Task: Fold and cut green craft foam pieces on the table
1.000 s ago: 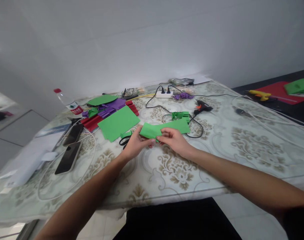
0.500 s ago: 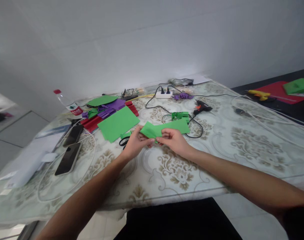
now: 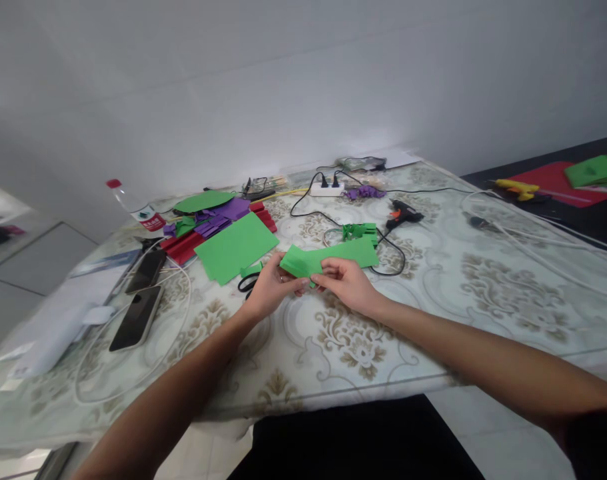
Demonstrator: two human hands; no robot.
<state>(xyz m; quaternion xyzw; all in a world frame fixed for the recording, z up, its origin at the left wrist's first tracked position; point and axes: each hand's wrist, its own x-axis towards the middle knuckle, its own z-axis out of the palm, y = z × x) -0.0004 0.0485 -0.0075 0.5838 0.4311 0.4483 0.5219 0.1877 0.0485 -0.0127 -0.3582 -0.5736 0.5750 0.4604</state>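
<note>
Both hands grip a long green paper strip [image 3: 350, 252] above the patterned tablecloth. My left hand [image 3: 272, 287] pinches its bent left end, with the fingers partly behind the paper. Along the lower edge, the thumb and fingers of my right hand [image 3: 347, 283] close on the strip, whose flat right part extends past the knuckles. Black scissor handles [image 3: 247, 283] show beside my left hand; the rest of the scissors is hidden. Larger green sheets [image 3: 237, 247] lie to the left, and a fringed green paper piece [image 3: 360, 232] sits behind the strip.
A black glue gun [image 3: 404, 213] lies at the right, its cable looping near the strip. Behind stands a white power strip [image 3: 327, 189] with plugs. Two phones [image 3: 137, 319] and a white cable lie at left, near a bottle [image 3: 138, 207]. A yellow glue gun [image 3: 517, 189] rests far right.
The left end of the green paper strip flexed up into a point and then flattened somewhat. Both hands keep nearly the same place.
</note>
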